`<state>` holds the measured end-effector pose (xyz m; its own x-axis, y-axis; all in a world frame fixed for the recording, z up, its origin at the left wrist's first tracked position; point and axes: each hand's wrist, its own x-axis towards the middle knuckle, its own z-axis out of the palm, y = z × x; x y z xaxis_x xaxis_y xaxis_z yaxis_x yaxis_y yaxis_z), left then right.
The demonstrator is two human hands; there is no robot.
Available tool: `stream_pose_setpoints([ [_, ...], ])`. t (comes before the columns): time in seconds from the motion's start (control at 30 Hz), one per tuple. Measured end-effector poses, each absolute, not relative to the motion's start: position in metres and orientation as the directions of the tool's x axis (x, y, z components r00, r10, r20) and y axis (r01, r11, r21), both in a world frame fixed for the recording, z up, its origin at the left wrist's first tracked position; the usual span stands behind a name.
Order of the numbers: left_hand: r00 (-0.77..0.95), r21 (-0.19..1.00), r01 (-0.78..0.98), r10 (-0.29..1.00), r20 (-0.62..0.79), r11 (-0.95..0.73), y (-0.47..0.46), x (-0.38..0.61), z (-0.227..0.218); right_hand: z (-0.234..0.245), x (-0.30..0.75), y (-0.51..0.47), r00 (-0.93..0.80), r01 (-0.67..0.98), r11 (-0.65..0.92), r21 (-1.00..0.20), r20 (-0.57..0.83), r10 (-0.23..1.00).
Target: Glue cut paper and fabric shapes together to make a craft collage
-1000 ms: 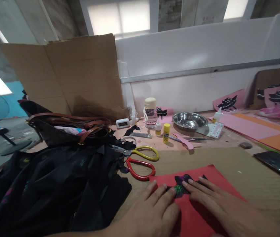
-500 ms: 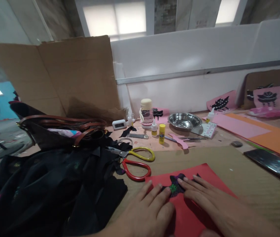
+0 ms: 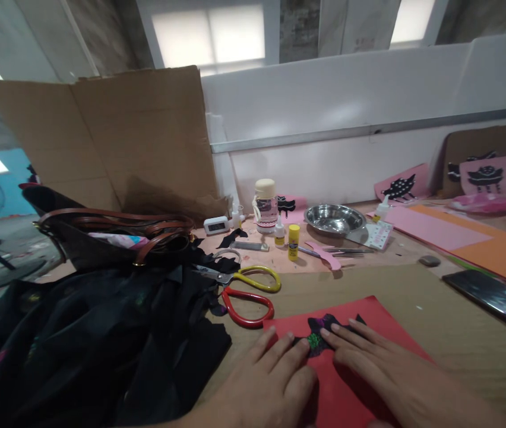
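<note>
A red sheet of paper lies on the cardboard in front of me. On it is a black fabric cutout with green and purple glitter, partly covered by my fingers. My left hand rests flat at the cutout's left side, fingers stretched out, fingertips on its edge and the paper. From the right, my right hand lies flat with spread fingers pressing on the cutout's right part. Scissors with one yellow and one red handle lie just beyond my left hand.
Black fabric and a brown-strapped bag fill the left. Behind are a glue stick, glue bottle, jar and steel bowl. A phone and coloured sheets lie to the right.
My right fingertips have slid slightly right and down on the cutout, showing more of its purple patch. My left hand stays almost in place.
</note>
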<state>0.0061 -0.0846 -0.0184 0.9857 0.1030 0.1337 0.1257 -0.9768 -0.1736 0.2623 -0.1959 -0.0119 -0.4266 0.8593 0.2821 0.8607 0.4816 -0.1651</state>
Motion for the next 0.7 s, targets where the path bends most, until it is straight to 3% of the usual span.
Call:
stream_pose_setpoints([
  [0.27,0.985,-0.112,0.133,0.119,0.128,-0.985,-0.0863,0.0061,-0.0148,-0.0081,0.2599,-0.1914,-0.355,0.895,0.403,-0.19,0.244,0.903],
  [0.43,0.982,-0.122,0.137,0.118,0.149,-0.983,-0.0853,0.0065,-0.0152,-0.0114,0.2614,-0.1954,-0.415,0.854,0.468,-0.227,0.246,0.876],
  [0.7,0.98,-0.132,0.135,0.113,0.162,-0.982,-0.0855,0.0067,-0.0185,-0.0152,0.2645,-0.1953,-0.379,0.89,0.425,-0.166,0.249,0.891],
])
